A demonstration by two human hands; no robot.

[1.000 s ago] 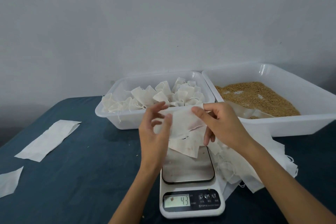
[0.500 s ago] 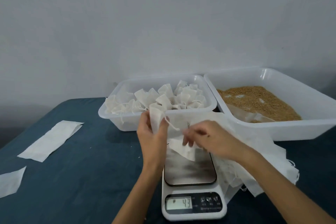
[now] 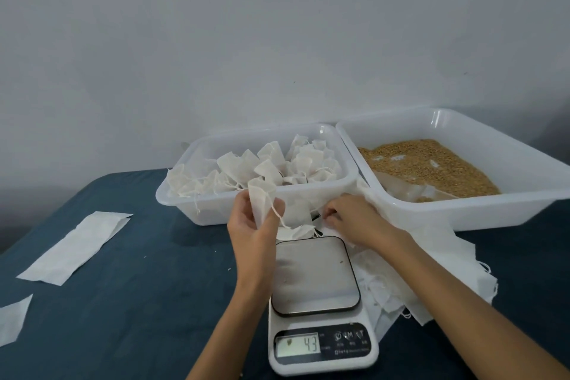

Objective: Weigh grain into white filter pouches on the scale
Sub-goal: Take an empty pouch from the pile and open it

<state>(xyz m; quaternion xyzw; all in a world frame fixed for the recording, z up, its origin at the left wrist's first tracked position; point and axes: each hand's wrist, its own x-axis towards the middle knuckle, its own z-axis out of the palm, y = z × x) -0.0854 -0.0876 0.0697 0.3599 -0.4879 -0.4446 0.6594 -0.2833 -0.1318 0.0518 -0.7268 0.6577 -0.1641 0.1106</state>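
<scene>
Dark blue table (image 3: 123, 302) | left hand (image 3: 251, 231) pinches empty pouch (image 3: 261, 199) upright, above scale (image 3: 314, 274) far edge | right hand (image 3: 351, 220) curled, grip unclear | grain tray (image 3: 431, 163) right, nearer right hand

A bench (image 3: 129, 302) covered in dark blue cloth carries everything, with a white kitchen scale (image 3: 320, 311) standing at its 6 o'clock edge. At 12 o'clock sits a clear tray of filled white pouches (image 3: 197, 210), and touching it toward 2 o'clock a larger tray of grain (image 3: 462, 210). A heap of flat white pouches (image 3: 438, 281) lies at 4 o'clock just beside the scale, a long white strip (image 3: 74, 247) at 9 o'clock, and a smaller white scrap (image 3: 12, 318) at 8 o'clock.
</scene>
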